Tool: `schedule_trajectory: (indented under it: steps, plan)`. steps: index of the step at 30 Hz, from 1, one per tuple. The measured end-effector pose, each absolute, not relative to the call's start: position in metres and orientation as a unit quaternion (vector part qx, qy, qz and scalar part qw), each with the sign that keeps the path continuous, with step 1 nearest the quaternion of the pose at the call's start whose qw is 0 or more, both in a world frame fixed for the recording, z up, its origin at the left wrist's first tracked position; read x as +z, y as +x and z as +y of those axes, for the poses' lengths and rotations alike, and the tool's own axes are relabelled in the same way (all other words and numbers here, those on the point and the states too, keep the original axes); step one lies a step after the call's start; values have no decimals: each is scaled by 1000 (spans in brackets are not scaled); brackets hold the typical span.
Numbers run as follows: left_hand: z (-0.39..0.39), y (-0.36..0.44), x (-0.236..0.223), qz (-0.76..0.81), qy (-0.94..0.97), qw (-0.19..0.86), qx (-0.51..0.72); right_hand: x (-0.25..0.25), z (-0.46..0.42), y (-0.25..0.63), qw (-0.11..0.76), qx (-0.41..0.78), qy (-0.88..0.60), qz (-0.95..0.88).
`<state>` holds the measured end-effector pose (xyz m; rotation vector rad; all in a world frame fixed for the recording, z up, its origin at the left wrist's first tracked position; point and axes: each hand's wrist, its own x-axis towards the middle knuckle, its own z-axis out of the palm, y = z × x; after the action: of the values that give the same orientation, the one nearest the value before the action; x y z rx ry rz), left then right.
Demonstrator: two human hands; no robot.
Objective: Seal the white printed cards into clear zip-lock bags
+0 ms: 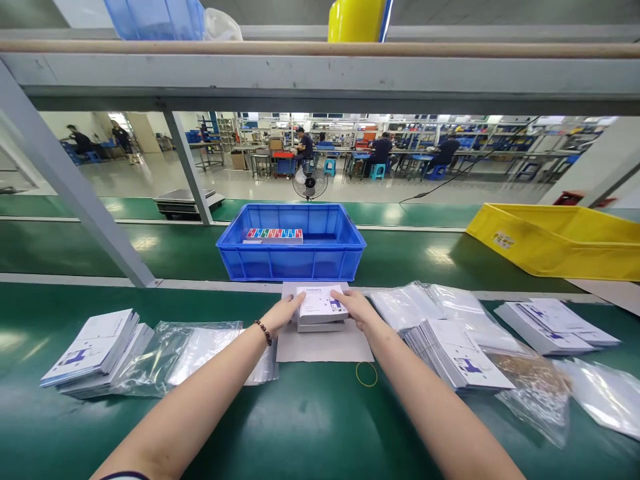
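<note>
A small stack of white booklets (320, 308) with blue print lies on a grey card sheet (325, 345) on the green bench. My left hand (286, 309) grips the stack's left edge, fingers curled against it. My right hand (356, 308) holds the right edge the same way. A beaded bracelet (263, 331) is on my left wrist. Just beyond the stack stands a blue crate (293, 261) holding a colourful flat box (274, 235).
More booklet piles lie at the left (95, 350), right (457, 357) and far right (555, 325), with clear plastic bags (200, 347) among them. A rubber band (367, 374) lies near the sheet. A yellow bin (555, 241) sits far right. Slanted frame posts (75, 187) rise at the left. People work in the background.
</note>
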<state>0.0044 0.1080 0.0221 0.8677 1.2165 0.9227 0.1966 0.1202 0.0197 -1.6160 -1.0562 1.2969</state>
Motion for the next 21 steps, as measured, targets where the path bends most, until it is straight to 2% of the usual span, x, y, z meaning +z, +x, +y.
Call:
schedule_trajectory:
  steps: [9, 21]
  plan:
    - [107, 12, 16, 577, 274, 653, 407, 5, 111, 202, 348, 535, -636, -434]
    - [115, 6, 14, 584, 238, 689, 356, 3, 108, 210, 379, 586, -598, -394]
